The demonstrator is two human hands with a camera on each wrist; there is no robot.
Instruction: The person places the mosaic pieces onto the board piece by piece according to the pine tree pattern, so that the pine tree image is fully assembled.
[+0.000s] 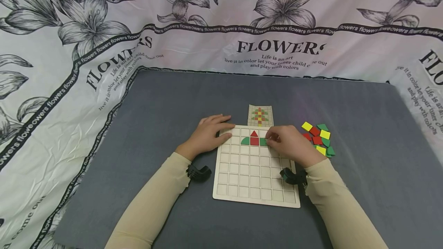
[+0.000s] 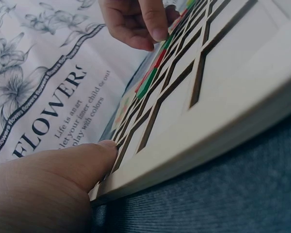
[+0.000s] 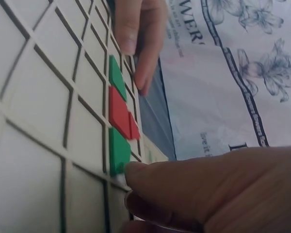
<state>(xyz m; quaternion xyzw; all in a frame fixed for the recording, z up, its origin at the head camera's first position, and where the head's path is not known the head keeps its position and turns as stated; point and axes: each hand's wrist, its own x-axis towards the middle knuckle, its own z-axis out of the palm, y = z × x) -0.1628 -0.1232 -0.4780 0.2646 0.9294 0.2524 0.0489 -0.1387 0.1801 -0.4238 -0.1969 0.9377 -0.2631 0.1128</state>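
Note:
A pale gridded board (image 1: 255,181) lies on the dark table. In its upper rows sit a red triangle (image 1: 254,134), a red square (image 1: 254,141) below it, and a green rounded tile (image 1: 245,141) left of the square. Right of the square is a second green tile (image 3: 118,151), its corner at the thumb and curled fingers of my right hand (image 1: 294,143), which pinches it at the cell. My left hand (image 1: 207,135) rests with extended fingers at the board's upper left edge; its thumb (image 2: 99,158) touches the rim.
A small pattern card (image 1: 260,116) with a coloured figure lies just beyond the board. To the right is a loose pile of red, yellow (image 1: 307,126) and green tiles. A flower-printed cloth (image 1: 194,45) surrounds the grey table surface (image 1: 180,95).

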